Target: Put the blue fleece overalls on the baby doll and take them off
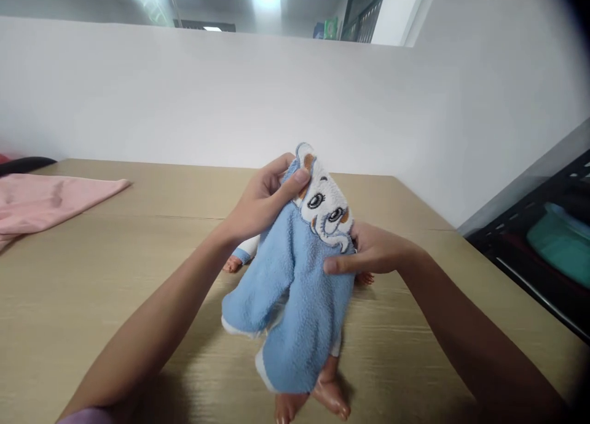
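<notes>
Between my hands hangs a pair of blue fleece baby pants (304,289), with white cuffs and an embroidered white animal face at the top. My left hand (271,193) pinches its upper left edge, thumb on the front. On the right side, my right hand (373,249) grips the cloth below the face, thumb in front and the other fingers behind. Behind the pants a baby doll (332,390) lies on the table. Its feet, one hand and a white sleeve with a blue cuff show; the pants hide most of its body and its head.
A wooden table (161,246) lies under everything, against a white wall (184,98). Pink cloth (50,200) is spread at the far left. To the right, beyond the table edge, stands a dark rack with a green basin (560,243).
</notes>
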A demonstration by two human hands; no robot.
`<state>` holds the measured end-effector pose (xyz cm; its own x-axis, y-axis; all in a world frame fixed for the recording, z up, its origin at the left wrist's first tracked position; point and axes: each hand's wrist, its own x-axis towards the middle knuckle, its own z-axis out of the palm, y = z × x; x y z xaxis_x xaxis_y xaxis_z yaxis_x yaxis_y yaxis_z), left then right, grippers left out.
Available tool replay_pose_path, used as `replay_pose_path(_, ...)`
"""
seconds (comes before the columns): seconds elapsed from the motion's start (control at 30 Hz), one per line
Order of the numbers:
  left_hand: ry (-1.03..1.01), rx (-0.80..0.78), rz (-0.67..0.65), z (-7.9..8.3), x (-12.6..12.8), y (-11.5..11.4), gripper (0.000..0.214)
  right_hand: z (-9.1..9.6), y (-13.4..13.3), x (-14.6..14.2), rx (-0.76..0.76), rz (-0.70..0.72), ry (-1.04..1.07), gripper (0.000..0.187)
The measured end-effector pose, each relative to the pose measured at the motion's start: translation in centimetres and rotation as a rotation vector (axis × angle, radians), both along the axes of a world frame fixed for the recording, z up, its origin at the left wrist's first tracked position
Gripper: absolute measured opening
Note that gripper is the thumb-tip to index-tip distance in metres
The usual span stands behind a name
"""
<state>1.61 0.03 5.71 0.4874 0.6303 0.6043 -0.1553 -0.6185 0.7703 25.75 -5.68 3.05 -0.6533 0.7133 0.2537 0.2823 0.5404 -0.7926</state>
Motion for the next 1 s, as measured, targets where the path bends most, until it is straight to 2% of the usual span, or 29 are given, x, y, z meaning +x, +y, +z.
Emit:
replay_pose_path(0.1,0.096,-0.031,-0.055,0.3,-1.4,1.4,0.041,-0.7,1.1,0.8,-0.057,0.016,0.020,0.044)
replay_pose_path(0.27,0.394,0.029,-0.324,1.1,-4.5,3.3,0.038,-1.0,2.0,2.3,-0.075,-0.068,0.235,0.059)
replay_pose_path(0.37,0.566,0.077,-0.266,1.8,-5.6,3.6,0.040,-0.8,1.9,3.0,-0.085,-0.096,0.223,0.066)
replay_pose_path(0.47,0.756,0.057,-0.163,2.6,-6.3,3.4,0.036,-0.1,1.4,3.6,-0.085,-0.152,0.208,0.053)
replay_pose_path(0.53,0.850,0.059,-0.129,2.8,-6.4,3.3,0.035,0.5,1.1,4.1,-0.163,-0.165,0.142,0.048)
replay_pose_path(0.63,0.799,0.111,-0.190,2.5,-5.8,3.3,0.039,1.1,1.1,4.4,-0.240,-0.106,-0.007,0.049)
replay_pose_path(0.73,0.576,0.146,-0.294,1.8,-4.3,2.8,0.039,0.9,1.3,3.4,-0.156,-0.061,-0.095,0.048)
replay_pose_path(0.83,0.409,0.116,-0.323,1.4,-3.0,1.6,0.040,0.1,1.1,1.5,-0.095,-0.069,-0.084,0.053)
replay_pose_path(0.9,0.408,0.084,-0.287,1.7,-2.8,0.9,0.046,-0.3,0.6,0.4,-0.085,-0.094,-0.055,0.054)
replay_pose_path(1.0,0.556,0.043,-0.231,2.6,-3.9,0.7,0.044,-0.6,0.0,-0.2,-0.097,-0.140,0.042,0.054)
